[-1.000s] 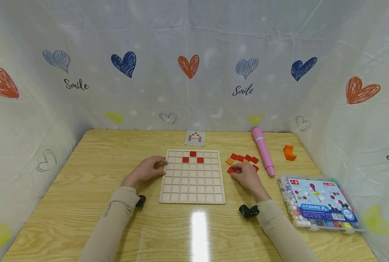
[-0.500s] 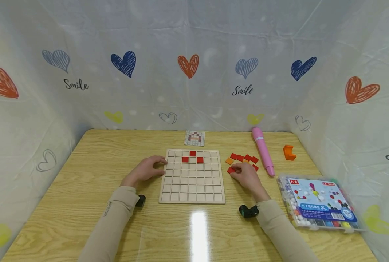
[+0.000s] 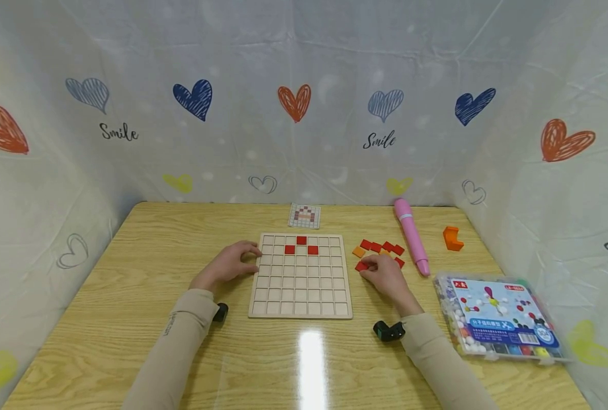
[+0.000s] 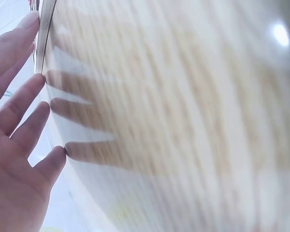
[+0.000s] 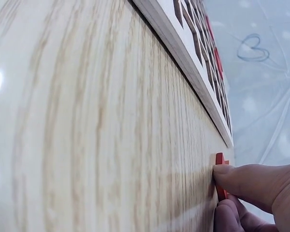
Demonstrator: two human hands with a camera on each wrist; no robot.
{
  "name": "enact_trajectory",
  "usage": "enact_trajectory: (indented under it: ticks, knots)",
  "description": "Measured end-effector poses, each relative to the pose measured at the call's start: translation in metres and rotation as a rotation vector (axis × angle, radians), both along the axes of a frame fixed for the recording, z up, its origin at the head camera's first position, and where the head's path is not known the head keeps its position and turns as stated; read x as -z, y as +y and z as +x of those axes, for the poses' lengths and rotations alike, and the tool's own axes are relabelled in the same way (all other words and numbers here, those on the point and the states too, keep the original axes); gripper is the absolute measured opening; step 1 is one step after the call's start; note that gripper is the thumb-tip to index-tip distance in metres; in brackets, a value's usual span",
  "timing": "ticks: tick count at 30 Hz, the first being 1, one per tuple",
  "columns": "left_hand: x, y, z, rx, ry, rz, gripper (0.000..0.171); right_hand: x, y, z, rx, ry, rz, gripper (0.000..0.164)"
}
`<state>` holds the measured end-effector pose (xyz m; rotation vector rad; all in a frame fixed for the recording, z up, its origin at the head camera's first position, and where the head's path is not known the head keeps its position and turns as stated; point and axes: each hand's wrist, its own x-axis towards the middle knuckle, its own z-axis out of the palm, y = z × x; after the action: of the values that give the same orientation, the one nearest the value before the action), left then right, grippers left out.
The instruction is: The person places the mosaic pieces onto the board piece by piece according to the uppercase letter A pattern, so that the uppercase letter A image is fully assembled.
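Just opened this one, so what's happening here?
A person is working at a wooden grid board. Their left hand rests its fingertips at the board's left edge, while the right hand has thumb and fingers on a red tile to the board's right, among other loose red and orange tiles. Three red tiles sit on the board: one in the top row, two in the second. A patterned card lies behind it.

White drapes [image 3: 335, 148] with printed hearts [image 3: 295, 103] and "Smile" lettering [image 3: 119, 132] enclose a wood-grain table [image 3: 99, 336] streaked by bright glare [image 3: 311, 370].
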<state>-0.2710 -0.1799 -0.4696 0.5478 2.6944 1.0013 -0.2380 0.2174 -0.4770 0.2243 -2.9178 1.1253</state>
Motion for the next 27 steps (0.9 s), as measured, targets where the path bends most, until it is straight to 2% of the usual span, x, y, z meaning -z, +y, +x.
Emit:
enact_trajectory:
  ticks: [6,10,14,17,21,24,27]
  knots:
    - [-0.001,-0.001,0.001,-0.002,-0.017,0.015,0.035,-0.003,-0.003,-0.001,0.013,-0.002,0.024,0.029]
    - [-0.001,-0.001,0.002,0.009,0.005,0.029,0.035,-0.008,-0.01,-0.004,0.032,-0.001,0.002,0.031]
    - [-0.001,-0.001,0.001,0.02,0.031,0.03,0.035,-0.018,-0.024,-0.008,0.017,0.02,-0.018,0.03]
    - [0.0,-0.002,0.0,0.011,0.013,0.033,0.035,-0.03,-0.04,-0.012,-0.018,0.024,-0.031,0.03]
    - [0.0,-0.002,-0.002,-0.005,-0.014,0.037,0.035,-0.04,-0.061,-0.018,-0.101,-0.027,-0.085,0.029]
    - [0.0,-0.002,-0.001,-0.009,-0.019,0.039,0.035,-0.042,-0.077,-0.024,-0.169,-0.079,-0.09,0.029]
    - [0.0,-0.002,-0.001,-0.014,-0.026,0.044,0.034,-0.039,-0.092,-0.03,-0.236,-0.093,-0.051,0.03]
